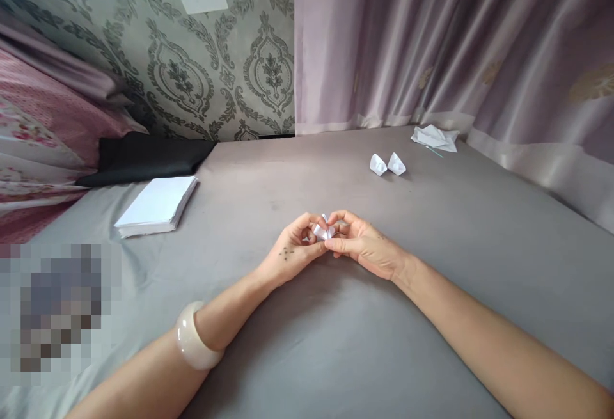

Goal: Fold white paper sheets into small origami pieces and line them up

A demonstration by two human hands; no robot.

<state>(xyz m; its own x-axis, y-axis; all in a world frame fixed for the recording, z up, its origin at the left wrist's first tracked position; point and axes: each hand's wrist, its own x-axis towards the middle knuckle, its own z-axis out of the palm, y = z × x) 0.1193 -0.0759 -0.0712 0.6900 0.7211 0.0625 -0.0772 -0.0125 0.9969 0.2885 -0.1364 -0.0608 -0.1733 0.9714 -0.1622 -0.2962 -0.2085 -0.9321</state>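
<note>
A small piece of folded white paper (323,232) is pinched between both hands, just above the grey sheet (384,342). My left hand (292,249) grips its left side, thumb below and fingers curled over the top. On the other side, my right hand (367,244) closes on it with thumb and fingers, and the fingertips of both hands nearly meet. Much of the paper is hidden behind the fingers. Farther off to the right, two small folded paper shapes (378,164) stand side by side on the sheet.
A stack of white paper (156,205) lies at the left, near a black cloth (153,158). Loose folded papers (435,138) and a thin bluish stick (434,151) rest at the back right, by the purple curtain (384,41). A blurred patch (62,310) covers something at lower left.
</note>
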